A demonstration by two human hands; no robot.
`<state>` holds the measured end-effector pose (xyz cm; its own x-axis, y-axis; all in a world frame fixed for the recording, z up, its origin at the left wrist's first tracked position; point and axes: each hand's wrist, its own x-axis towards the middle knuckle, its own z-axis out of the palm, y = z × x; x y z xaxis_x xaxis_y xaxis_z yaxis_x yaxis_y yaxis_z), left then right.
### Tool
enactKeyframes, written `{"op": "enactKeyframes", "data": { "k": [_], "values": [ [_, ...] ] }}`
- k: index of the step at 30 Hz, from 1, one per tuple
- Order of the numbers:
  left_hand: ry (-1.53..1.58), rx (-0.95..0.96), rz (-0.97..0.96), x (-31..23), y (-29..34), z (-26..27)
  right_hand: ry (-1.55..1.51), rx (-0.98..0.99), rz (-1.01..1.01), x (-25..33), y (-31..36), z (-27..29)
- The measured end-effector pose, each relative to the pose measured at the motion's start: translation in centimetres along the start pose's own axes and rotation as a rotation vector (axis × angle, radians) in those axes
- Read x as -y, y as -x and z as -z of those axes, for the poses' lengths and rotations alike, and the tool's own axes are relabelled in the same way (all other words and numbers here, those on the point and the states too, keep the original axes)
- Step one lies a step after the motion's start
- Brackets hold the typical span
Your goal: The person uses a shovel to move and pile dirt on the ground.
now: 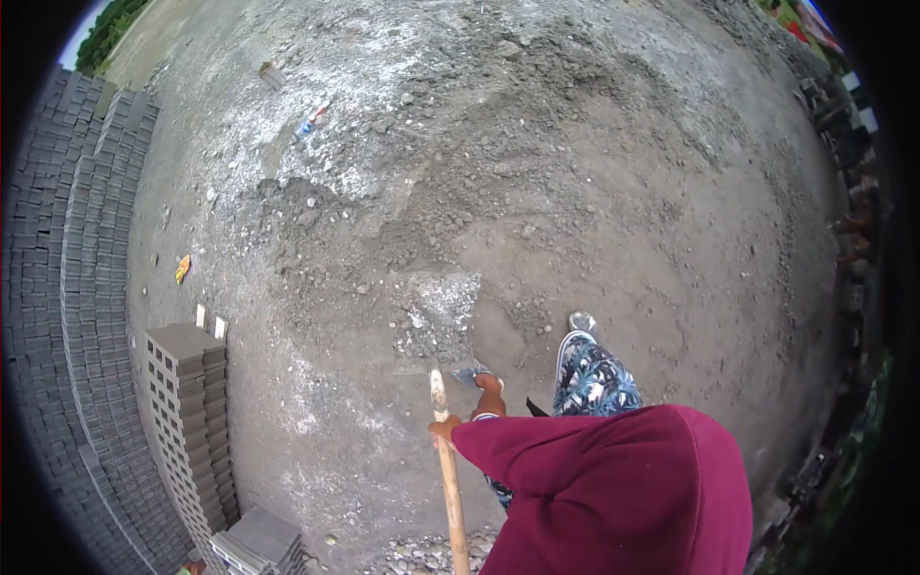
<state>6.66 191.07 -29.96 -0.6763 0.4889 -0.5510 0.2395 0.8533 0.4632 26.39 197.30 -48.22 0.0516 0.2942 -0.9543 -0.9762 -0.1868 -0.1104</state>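
A shovel lies low over the ground, its blade [436,321] loaded with a heap of grey sand and gravel [443,305]. The pale wooden handle [450,489] runs down past the lower edge of the view. My right hand [444,430], at the end of a maroon sleeve [537,446] that crosses from the right, is closed around that handle a little behind the blade. My left hand does not show; the handle's rear end is out of view. Just right of the handle is what looks like my left foot [473,372]. My right shoe [582,324] stands farther forward.
Loose grey sand [383,240] with pebbles spreads ahead. Long walls of stacked grey blocks [101,230] line the left, with a taller stack of hollow blocks [187,393] nearer. A plastic bottle [305,128] and an orange wrapper [182,268] lie on the ground. Gravel [422,554] lies at the bottom.
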Motion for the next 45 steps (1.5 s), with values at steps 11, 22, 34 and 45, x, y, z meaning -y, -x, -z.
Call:
{"op": "enactKeyframes", "data": {
  "k": [11,22,34,45],
  "values": [
    [-0.290,0.316,-0.542,11.0,16.2,-3.7,-0.828,-0.205,0.340,7.8,13.0,42.5],
    [-0.805,2.389,-0.005,39.8,75.8,-8.2,-1.053,-1.196,0.985,15.9,58.7,104.6],
    [-1.136,2.067,-0.340,35.2,73.2,-12.8,-1.310,-0.853,0.599,9.7,41.0,91.8],
    [-0.649,1.610,-0.709,14.0,58.8,-5.9,-0.824,-0.294,0.317,15.1,26.1,60.8]
  ]
}}
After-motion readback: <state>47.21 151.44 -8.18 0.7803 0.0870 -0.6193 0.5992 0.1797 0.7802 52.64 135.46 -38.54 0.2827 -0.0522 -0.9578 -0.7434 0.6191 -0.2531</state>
